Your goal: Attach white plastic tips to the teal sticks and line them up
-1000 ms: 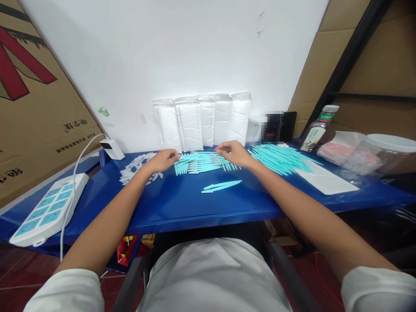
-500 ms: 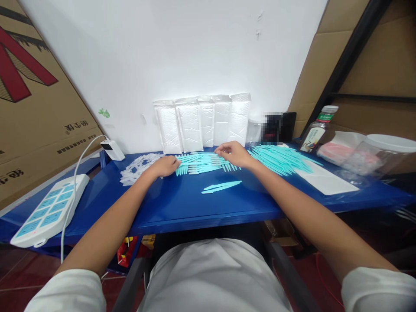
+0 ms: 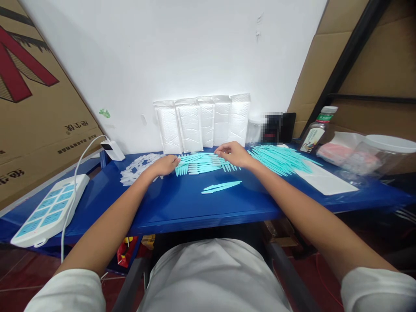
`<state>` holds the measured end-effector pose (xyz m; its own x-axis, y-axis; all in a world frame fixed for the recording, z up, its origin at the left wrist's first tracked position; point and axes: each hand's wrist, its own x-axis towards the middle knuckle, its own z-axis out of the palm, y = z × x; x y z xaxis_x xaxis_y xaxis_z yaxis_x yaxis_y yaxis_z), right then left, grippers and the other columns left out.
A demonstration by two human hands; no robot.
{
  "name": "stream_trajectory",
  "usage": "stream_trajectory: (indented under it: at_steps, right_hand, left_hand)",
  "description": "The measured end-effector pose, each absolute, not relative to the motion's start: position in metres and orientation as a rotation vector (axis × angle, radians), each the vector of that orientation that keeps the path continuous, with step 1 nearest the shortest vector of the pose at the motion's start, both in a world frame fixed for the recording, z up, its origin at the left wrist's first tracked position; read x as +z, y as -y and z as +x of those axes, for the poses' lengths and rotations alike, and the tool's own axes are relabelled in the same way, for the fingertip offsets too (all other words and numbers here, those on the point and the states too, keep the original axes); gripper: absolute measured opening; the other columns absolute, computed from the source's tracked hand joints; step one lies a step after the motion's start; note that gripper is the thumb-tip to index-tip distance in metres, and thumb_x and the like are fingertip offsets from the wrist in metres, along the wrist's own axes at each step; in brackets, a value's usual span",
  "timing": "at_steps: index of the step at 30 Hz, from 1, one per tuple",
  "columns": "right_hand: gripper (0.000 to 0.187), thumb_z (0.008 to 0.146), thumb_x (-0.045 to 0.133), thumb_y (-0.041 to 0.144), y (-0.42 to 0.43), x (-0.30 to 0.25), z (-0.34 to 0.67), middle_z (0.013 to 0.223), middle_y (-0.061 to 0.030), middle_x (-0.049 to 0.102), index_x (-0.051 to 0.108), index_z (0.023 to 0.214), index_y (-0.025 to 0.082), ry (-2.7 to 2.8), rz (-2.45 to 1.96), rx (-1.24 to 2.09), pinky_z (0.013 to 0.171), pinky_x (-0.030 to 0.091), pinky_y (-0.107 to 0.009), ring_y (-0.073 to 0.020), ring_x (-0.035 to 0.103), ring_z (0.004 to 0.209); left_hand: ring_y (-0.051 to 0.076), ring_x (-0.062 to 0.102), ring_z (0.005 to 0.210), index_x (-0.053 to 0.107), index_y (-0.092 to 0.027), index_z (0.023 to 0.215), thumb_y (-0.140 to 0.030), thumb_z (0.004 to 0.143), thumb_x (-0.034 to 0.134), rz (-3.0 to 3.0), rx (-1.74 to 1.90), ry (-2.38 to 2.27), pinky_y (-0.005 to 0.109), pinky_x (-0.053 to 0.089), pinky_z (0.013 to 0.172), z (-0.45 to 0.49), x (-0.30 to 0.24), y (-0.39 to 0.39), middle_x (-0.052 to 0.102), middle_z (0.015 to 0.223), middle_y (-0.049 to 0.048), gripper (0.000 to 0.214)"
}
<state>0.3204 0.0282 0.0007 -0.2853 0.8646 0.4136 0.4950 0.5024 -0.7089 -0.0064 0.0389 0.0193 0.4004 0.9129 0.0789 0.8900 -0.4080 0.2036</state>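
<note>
Turquoise plastic eyebrow razors lie in rows on the blue table, some sideways and some pointing toward me. At the left end of these rows is my left hand, its fingers closed together at the razor ends; what they grip is hidden. My right hand reaches over the rows' right part, thumb and finger pinched at the end of a razor along the back. A pair of loose razors lies nearer to me. Clear plastic caps are heaped beside my left wrist.
A large razor pile spreads right of my right wrist, beside a white sheet. White padded envelopes lean on the wall. A bottle and clear jar stand far right. A power strip lies left.
Little differs. My left fingers have shifted very slightly at the razor ends; my right hand keeps its place.
</note>
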Motion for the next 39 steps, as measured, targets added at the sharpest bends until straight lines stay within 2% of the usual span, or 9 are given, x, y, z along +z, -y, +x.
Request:
stream_trajectory:
  at_steps: [8,15,20,25,31,39]
  right_hand:
    - [0.029,0.089,0.069,0.04,-0.0289,0.0004,0.3211,0.086,-0.0074,0.078,0.082,0.095,0.015,1.946,-1.117,0.592,0.067,0.05,-0.029,-0.0176,0.064,0.071]
    - [0.028,0.089,0.068,0.037,-0.0278,0.0012,0.3212,0.09,-0.0069,0.079,0.082,0.096,0.015,1.966,-1.137,0.569,0.067,0.048,-0.029,-0.0171,0.063,0.072]
    - [0.027,0.089,0.067,0.036,-0.0266,0.0017,0.3209,0.092,-0.0065,0.079,0.083,0.096,0.015,1.988,-1.143,0.536,0.067,0.047,-0.028,-0.0163,0.061,0.071]
    - [0.023,0.089,0.066,0.031,-0.025,0.0031,0.3206,0.089,-0.006,0.079,0.082,0.095,0.015,2.03,-1.172,0.484,0.069,0.046,-0.028,-0.0166,0.062,0.073]
    - [0.023,0.09,0.064,0.029,-0.0244,0.0027,0.3212,0.086,-0.0058,0.078,0.083,0.094,0.015,2.119,-1.165,0.429,0.068,0.044,-0.028,-0.0163,0.059,0.072]
    - [0.022,0.091,0.064,0.027,-0.0239,0.0034,0.3213,0.088,-0.0059,0.079,0.082,0.094,0.015,2.138,-1.168,0.414,0.07,0.044,-0.028,-0.0166,0.06,0.075]
  left_hand:
    - [0.023,0.061,0.067,0.052,-0.022,0.071,-0.037,0.102,0.032,2.4,0.309,-1.808,0.032,0.039,0.064,-0.0021,0.0202,-0.0379,0.066,0.067,0.0075,0.04]
    - [0.025,0.067,0.079,0.062,-0.02,0.078,-0.039,0.103,0.034,2.525,0.116,-1.856,0.032,0.039,0.067,-0.0034,0.0134,-0.0413,0.074,0.085,0.0121,0.042]
    - [0.027,0.069,0.079,0.068,-0.02,0.084,-0.046,0.099,0.044,2.521,0.006,-1.865,0.032,0.038,0.065,-0.0076,0.0143,-0.0393,0.076,0.088,0.0116,0.039]
    - [0.029,0.07,0.081,0.067,-0.021,0.087,-0.059,0.098,0.046,2.508,0.027,-1.956,0.033,0.035,0.061,-0.0106,0.0161,-0.0378,0.076,0.088,0.0114,0.045]
    - [0.029,0.07,0.079,0.065,-0.022,0.095,-0.074,0.086,0.057,2.536,0.12,-1.866,0.032,0.036,0.06,-0.0106,0.0184,-0.0353,0.076,0.084,0.0079,0.053]
    - [0.028,0.07,0.084,0.064,-0.024,0.096,-0.062,0.084,0.066,2.57,0.133,-1.883,0.031,0.035,0.062,-0.011,0.0151,-0.0369,0.074,0.086,0.0051,0.039]
